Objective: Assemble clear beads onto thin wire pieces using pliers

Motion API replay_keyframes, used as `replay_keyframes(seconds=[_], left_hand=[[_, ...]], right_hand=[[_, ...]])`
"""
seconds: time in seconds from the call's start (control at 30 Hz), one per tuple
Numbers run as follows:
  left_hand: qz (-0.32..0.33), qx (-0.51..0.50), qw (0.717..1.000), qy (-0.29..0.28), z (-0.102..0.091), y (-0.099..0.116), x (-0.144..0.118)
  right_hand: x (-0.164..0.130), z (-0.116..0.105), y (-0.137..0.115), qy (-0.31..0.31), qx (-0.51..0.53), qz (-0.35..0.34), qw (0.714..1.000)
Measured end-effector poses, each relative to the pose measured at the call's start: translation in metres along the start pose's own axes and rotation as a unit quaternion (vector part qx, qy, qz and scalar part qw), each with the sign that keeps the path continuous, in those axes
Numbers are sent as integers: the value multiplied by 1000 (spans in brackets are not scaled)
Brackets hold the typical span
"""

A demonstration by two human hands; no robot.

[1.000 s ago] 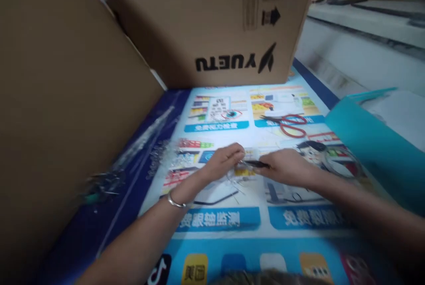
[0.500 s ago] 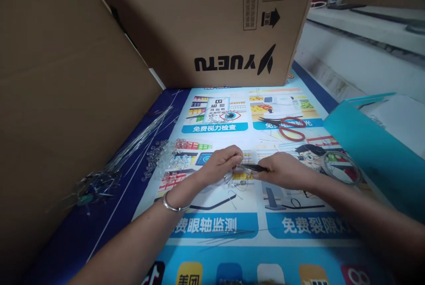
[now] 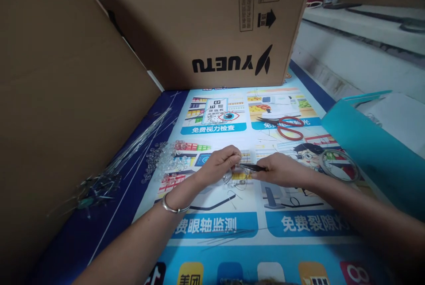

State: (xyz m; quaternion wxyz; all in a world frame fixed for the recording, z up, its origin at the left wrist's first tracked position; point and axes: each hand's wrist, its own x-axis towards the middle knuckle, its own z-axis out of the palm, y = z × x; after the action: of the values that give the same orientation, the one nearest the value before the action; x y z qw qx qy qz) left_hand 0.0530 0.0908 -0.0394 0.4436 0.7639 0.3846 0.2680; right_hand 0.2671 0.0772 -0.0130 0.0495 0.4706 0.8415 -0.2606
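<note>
In the head view, the left hand (image 3: 221, 164) was pinched shut on a small clear bead-and-wire piece (image 3: 236, 181), just in front of the printed blue-and-white poster mat (image 3: 219, 223)'s middle. The right hand (image 3: 282, 169) was closed around slim dark tweezers (image 3: 252, 167), whose tips met the left fingertips (image 3: 236, 159). Left of the piece lay a heap of clear round beads (image 3: 164, 159); beyond it, red-handled scissors (image 3: 287, 126). To do this well, I judged, the pinch needed steadiness — the tweezers only a light, exact grip.
</note>
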Motion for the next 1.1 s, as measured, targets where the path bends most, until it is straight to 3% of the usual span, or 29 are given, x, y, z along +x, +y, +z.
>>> replay_keyframes(seconds=[0.23, 0.6, 1.1], left_hand=[[-2, -24, 1000, 5, 2, -5, 0], [9, -3, 1000, 22, 2, -6, 1], [34, 27, 999, 23, 4, -8, -2]], right_hand=[[-5, -2, -1, 2, -21, 5, 1000], [-12, -1, -12, 46, -149, 46, 987], [-11, 1, -15, 41, -154, 45, 986]])
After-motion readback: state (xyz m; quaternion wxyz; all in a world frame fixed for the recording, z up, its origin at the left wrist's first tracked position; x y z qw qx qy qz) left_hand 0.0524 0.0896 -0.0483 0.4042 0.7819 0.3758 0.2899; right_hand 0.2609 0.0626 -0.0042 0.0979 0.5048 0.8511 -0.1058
